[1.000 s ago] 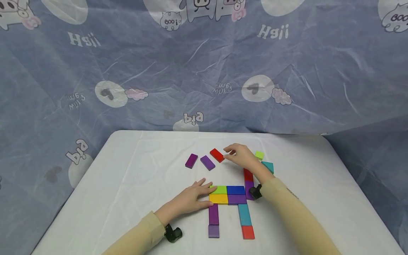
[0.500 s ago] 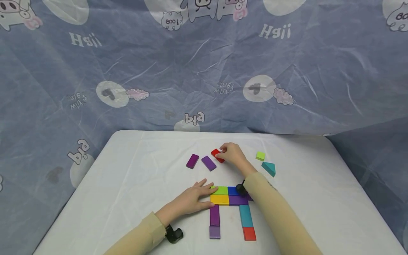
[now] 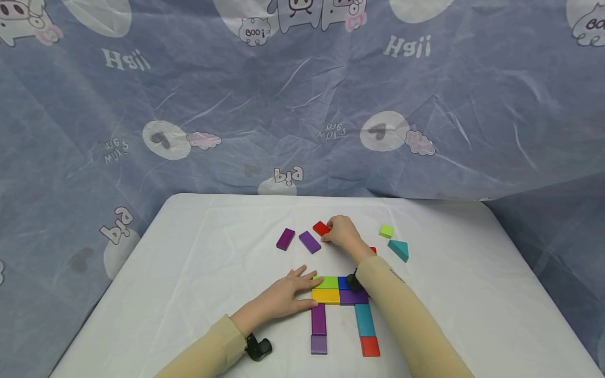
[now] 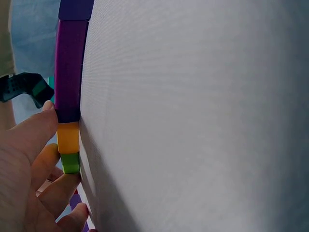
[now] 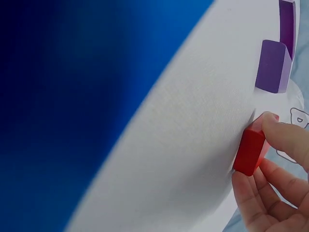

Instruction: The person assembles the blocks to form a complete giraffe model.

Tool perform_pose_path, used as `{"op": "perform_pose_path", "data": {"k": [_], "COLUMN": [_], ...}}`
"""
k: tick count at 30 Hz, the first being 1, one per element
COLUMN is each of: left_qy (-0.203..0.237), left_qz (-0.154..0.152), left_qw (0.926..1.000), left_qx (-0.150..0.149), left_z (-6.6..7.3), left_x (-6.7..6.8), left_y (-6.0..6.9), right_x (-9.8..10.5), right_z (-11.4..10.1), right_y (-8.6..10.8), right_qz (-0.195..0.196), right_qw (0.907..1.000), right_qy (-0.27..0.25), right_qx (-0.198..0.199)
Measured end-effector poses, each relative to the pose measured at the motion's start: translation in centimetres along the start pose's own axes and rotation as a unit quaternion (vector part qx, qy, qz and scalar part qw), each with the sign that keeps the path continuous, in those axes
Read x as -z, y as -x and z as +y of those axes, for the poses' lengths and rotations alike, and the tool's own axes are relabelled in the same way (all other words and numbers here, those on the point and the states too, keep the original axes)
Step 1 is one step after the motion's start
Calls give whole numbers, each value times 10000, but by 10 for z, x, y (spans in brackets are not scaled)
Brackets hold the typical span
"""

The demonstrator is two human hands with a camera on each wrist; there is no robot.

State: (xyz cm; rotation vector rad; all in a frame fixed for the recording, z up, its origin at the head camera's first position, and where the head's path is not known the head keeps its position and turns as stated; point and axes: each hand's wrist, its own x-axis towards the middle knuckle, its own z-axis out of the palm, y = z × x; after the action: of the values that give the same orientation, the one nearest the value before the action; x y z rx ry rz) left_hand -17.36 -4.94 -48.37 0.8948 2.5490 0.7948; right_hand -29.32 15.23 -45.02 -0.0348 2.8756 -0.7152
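At the back of the table, my right hand (image 3: 346, 234) pinches a red block (image 3: 321, 228) between thumb and fingers; the right wrist view shows the red block (image 5: 250, 149) gripped at its ends. My left hand (image 3: 280, 295) lies with spread fingers at the left edge of the joined blocks, touching the green block (image 3: 327, 283) and the yellow block (image 3: 326, 296). Beneath them a purple block (image 3: 319, 319) and a teal block (image 3: 364, 319) extend toward the front. My right wrist and sleeve hide part of the blue block (image 3: 343, 283) and the blocks beside it.
Two loose purple blocks, one darker (image 3: 285, 239) and one lighter (image 3: 309, 242), lie left of the red one. A small green block (image 3: 386, 231) and a teal triangular block (image 3: 399, 250) lie to the right. The white table (image 3: 212, 252) meets a patterned blue cloth behind.
My right hand has moved left to the red block and taken hold of it. My left hand has stayed at the joined blocks.
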Motion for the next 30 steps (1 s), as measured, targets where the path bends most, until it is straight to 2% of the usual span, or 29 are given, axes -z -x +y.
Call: {"op": "perform_pose_path", "data": {"k": [4,9,13,20,26,30], "left_qy": [-7,14,-10,33,52,63], "left_qz": [-4,-19,-5,16,27,24], "left_qw": [10000,10000,10000,10000,10000,10000], "left_qx": [4,57,82,12,-10,-18], "left_z": [0,-1,-3,-2,0,1], "left_x": [-1,-2,-3,-2,-1,-1], "left_y": [-1,-2,-2,0,1,2], "right_x": [3,18,33,53,53,48], "right_z": [0,7,20,48,72,82], "right_y": [3,7,9,20,34,40], "right_qz": [53,162,156,163,133,257], "right_qw": [9998,9985,9970,9963,9951,9953], "right_qy": [-123,-454,-632,-530,-475,-448], "right_qx": [-121,-248,-417,-662,-858,-815]}}
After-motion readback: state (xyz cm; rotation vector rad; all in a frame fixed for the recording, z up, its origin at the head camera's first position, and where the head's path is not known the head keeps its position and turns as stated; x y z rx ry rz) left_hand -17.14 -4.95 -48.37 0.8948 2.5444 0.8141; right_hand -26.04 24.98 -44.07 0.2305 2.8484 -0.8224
